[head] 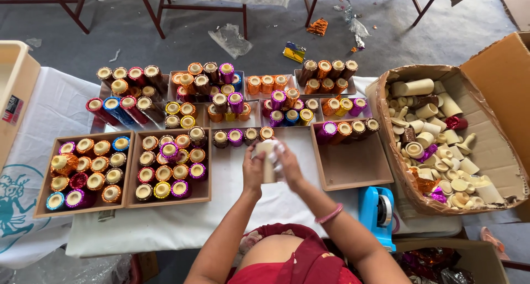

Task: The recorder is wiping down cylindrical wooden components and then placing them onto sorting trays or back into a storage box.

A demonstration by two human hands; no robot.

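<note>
My left hand [254, 171] and my right hand [287, 165] meet over the middle of the white-covered table [165, 229]. Together they grip an upright cream wooden cylinder [268, 168] with a pale piece of wrapping around its top. Just beyond my hands stands a short row of foil-wrapped cylinders [243, 136] in purple, brown and orange. A pink bangle [330, 213] sits on my right wrist.
Two brown trays [130, 168] at left hold many foil-wrapped cylinders. A mostly bare tray [353, 165] lies to the right. Further trays line the back. A carton [491, 151] of plain cream pieces sits far right, a blue tape dispenser [378, 209] near the front edge.
</note>
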